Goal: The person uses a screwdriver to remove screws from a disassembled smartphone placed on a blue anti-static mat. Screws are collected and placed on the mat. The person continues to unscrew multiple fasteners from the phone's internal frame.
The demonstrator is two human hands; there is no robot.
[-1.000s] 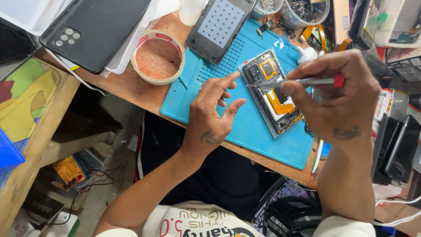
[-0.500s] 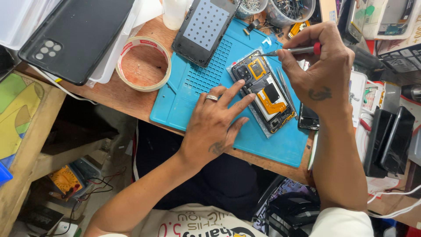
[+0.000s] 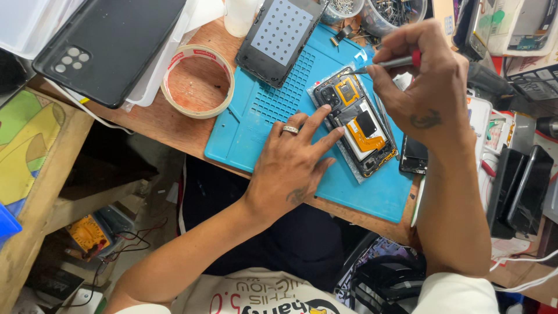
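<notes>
- Left hand (image 3: pixel 290 166) lies flat on the blue mat (image 3: pixel 256 139), holding nothing. Its fingers press the left edge of the open phone (image 3: pixel 356 122). A second ago the fingers were spread and lifted; now they rest on the phone, so it is kept from sliding.
- Right hand (image 3: pixel 427 87) pinches a thin screwdriver (image 3: pixel 390 63) with a red end. The tip was over the middle of the phone before; now it touches the phone's top corner.
- Open phone sits on the mat, its insides showing: black, orange and yellow parts.
- Far left of the phone, a black back cover (image 3: pixel 110 43) lies on white boxes.
- Left of the phone, a tape roll (image 3: pixel 197 81) rests on the tabletop (image 3: pixel 174 131).
- Above and left of the phone, a dark frame with a grey dotted sheet (image 3: pixel 279 35).
- Right of the phone, white boxes with green and red marks (image 3: pixel 511 26).
</notes>
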